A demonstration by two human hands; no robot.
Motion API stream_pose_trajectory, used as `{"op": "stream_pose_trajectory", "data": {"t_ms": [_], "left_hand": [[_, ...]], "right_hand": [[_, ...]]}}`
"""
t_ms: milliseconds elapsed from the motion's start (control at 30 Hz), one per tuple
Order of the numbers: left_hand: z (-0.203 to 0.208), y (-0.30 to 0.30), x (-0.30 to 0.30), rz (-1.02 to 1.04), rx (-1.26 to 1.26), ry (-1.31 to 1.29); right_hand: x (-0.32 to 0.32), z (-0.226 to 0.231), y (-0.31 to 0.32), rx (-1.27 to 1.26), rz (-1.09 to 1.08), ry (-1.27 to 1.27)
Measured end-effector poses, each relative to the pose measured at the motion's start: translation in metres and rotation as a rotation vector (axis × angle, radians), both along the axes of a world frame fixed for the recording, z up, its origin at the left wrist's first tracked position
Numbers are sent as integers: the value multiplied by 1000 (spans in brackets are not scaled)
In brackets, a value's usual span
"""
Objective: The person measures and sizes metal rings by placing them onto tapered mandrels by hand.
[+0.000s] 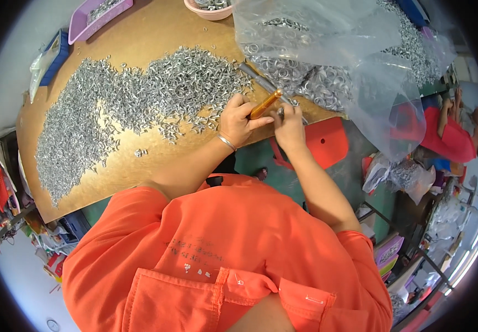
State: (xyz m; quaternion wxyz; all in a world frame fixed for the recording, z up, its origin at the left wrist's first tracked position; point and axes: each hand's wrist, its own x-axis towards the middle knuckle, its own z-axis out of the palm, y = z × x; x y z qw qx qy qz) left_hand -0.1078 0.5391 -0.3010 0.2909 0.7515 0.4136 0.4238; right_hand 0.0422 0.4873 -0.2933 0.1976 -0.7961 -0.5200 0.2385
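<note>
My left hand (238, 120), with a metal bangle at the wrist, is closed around a tool with a translucent amber handle (266, 104), tilted up to the right. What the tool's other end looks like is hidden by the hand. Close beside it, my right hand (290, 128) is closed in a pinch near the table's front edge. A small dark piece shows at its fingertips, too small to name. Just beyond both hands lies a grey bar-like tool (258, 76). Many small silvery metal pieces (189, 83) are heaped on the table left of my hands.
The tan table (131, 172) carries a purple tray (92, 21), a pink bowl (211, 12) and a blue bin (56, 58). Clear plastic sheeting (316, 33) partly covers more metal rings at right. A red stool (327, 143) stands below the edge. Another person sits at far right.
</note>
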Motion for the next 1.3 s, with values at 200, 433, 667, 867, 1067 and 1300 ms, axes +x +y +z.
{"op": "stream_pose_trajectory", "data": {"t_ms": [200,433,667,867,1067,1300], "left_hand": [[0,0,4,-43,-139,-87],[11,34,15,-26,-437,-249],[42,62,-18,-20,-1193,-1192],[64,59,-27,98,-1350,-1416],[55,38,-17,-106,-1411,-1066],[60,38,-21,-402,-1565,-1176]], "right_hand": [[8,-26,-6,5,71,-53],[32,-1,7,134,-157,622],[24,19,1,-83,-351,1171],[-9,29,9,-72,-209,999],[-11,79,32,-166,154,792],[10,84,-2,-241,-13,1293]]}}
